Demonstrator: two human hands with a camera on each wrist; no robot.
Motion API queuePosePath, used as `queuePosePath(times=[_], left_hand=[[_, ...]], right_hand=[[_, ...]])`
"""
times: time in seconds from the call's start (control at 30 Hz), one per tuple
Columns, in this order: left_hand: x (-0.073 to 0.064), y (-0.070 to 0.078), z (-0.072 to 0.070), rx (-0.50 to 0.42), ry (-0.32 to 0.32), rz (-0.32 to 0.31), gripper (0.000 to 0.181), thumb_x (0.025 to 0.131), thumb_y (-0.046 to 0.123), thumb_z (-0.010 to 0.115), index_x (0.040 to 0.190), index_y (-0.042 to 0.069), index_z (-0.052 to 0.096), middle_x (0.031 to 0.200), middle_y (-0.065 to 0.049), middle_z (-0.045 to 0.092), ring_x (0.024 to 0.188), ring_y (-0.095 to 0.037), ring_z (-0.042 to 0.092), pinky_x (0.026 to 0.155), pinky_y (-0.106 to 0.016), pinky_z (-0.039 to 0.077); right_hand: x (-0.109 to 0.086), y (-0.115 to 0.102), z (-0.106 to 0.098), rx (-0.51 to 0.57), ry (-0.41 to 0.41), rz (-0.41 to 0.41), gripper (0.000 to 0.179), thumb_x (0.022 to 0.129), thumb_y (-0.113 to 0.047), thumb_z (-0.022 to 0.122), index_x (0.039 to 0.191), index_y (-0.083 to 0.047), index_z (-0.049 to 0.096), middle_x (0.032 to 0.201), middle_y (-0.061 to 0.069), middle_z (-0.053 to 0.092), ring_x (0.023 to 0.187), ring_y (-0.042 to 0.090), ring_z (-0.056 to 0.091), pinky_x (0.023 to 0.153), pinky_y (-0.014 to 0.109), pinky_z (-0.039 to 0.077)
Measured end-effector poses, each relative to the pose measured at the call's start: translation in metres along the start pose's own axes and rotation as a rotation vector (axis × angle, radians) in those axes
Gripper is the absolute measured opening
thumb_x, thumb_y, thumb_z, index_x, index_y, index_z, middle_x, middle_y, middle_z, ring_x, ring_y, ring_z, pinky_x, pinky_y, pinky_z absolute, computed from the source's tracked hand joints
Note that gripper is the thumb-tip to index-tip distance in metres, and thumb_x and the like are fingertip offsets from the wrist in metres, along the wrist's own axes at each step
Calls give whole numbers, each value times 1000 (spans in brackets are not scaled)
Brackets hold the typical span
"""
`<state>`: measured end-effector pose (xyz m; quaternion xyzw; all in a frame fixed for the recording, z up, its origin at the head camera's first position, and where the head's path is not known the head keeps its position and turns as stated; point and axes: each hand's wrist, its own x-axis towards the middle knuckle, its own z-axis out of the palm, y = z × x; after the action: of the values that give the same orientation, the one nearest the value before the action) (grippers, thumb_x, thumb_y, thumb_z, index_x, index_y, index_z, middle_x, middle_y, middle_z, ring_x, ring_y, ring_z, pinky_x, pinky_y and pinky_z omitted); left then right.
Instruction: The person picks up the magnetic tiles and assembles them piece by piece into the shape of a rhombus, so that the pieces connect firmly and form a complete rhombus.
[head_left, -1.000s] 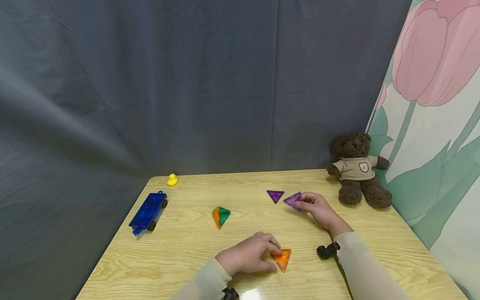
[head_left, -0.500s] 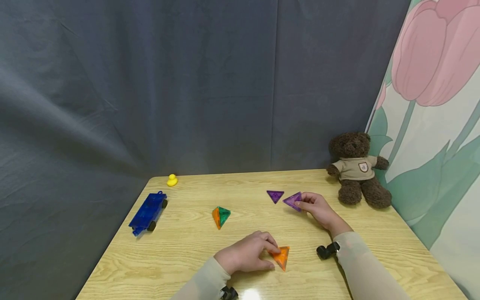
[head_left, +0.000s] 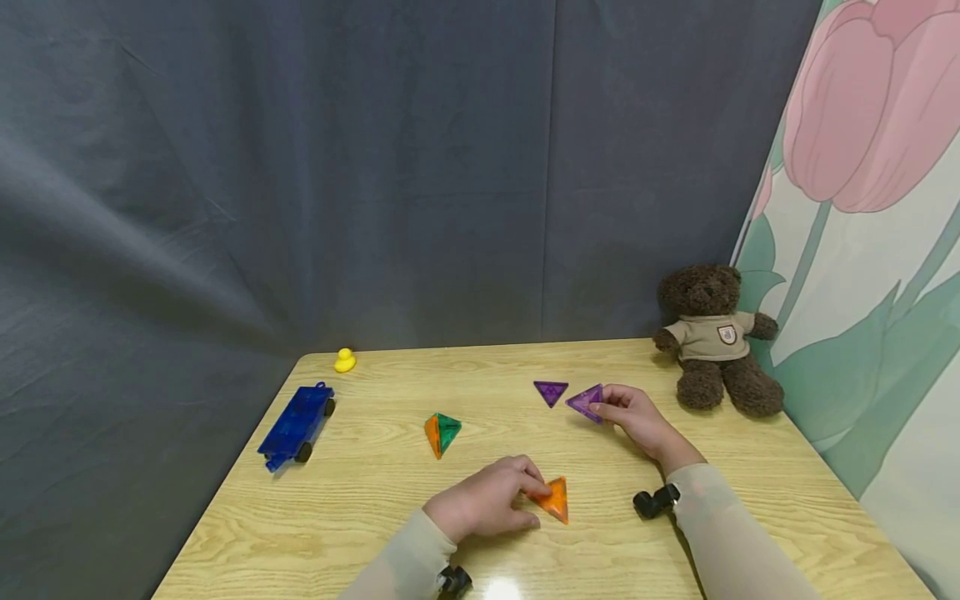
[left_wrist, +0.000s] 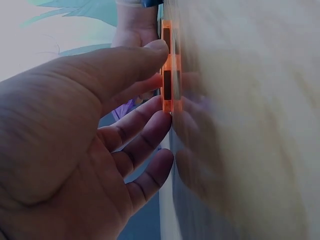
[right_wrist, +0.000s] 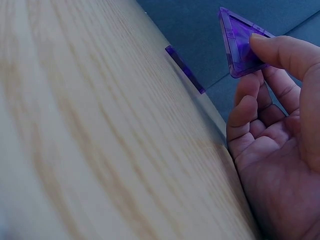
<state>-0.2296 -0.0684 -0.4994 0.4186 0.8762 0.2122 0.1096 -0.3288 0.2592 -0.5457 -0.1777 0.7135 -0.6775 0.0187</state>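
My hands are well apart. With the orange triangle as hub and twelve straight ahead, my left hand [head_left: 486, 500] sits at nine o'clock, fingertips resting on the orange triangle [head_left: 557, 502], my thumb a little off from them. The left wrist view shows this piece flat on the wooden table [head_left: 360, 533] and my lower fingers loosely spread.

My right hand [head_left: 633, 417], toward two o'clock, pinches a purple triangle [head_left: 582, 403] between thumb and fingers; the right wrist view shows it raised off the tabletop. At that piece's nine o'clock, near but not touching, a second purple triangle [head_left: 551, 390] lies flat.

From the hub again, a green-and-orange piece [head_left: 444, 434] stands at ten. A blue wheeled toy [head_left: 296, 423] is between nine and ten, a yellow duck [head_left: 344, 362] between ten and eleven. Between one and two, a brown teddy bear [head_left: 712, 337] in a tan shirt sits upright at the far edge.
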Motion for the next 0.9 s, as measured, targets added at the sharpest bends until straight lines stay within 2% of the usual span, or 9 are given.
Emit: queuePosePath(times=[0.17,0.37,0.63,0.9], left_hand=[[-1,-5,-3,-37,8,-38,48,94,28,82,140,19,69,122,15,55,103,1,53,90,-18,47],[-2,-14,-6,-79,28,-78,45,95,25,81,139,17,70,114,12,54,95,-1,53,86,-18,48],[-2,-26,-9,-106,78,-130,35,99,20,76,134,19,73,110,12,55,90,-1,53,81,-20,49],[-4,-33,-12,-143,117,-173,32,101,11,72,131,19,75,108,12,56,86,-1,55,80,-20,50]], right_hand=[[-1,-2,1,-27,-5,-15,20,102,-5,67,98,13,60,80,1,60,71,21,52,63,31,48],[-1,-3,1,-34,-5,-1,23,102,-7,68,101,15,60,82,-1,61,71,12,53,63,28,49],[-1,-1,1,-76,2,-2,23,102,-9,69,103,13,62,81,-2,62,69,12,53,61,29,49],[0,-2,3,-82,-14,7,25,100,-10,72,110,12,68,90,3,69,75,11,58,67,28,55]])
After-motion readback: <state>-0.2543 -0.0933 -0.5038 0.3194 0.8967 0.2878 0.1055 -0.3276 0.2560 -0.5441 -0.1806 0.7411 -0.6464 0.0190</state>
